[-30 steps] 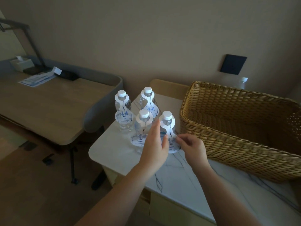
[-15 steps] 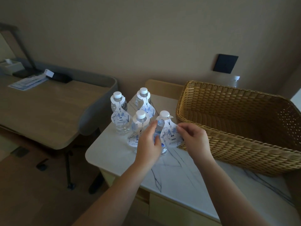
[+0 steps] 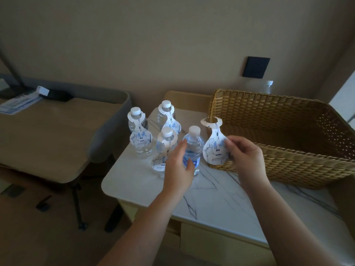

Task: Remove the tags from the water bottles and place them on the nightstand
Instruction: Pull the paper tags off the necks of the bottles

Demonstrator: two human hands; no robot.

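One tag (image 3: 214, 148) off, pinched by right hand (image 3: 245, 158) fingers (image 3: 231, 144), not yet on worktop (image 3: 211, 198). Left hand (image 3: 177, 167) gripped bare bottle (image 3: 193, 144). Three bottles (image 3: 166, 139) tagged, outstanding.

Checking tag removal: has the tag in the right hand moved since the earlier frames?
Yes. The tag is off its bottle now, pinched by the right hand, shifted right, in front of the wicker basket.

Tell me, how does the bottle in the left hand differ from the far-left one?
The held bottle has a bare neck and shows a blue label; the far-left bottle wears a paper tag over its front. The left hand grips the held bottle; the far-left bottle stands untouched. Both are clear, white-capped and upright on the nightstand.
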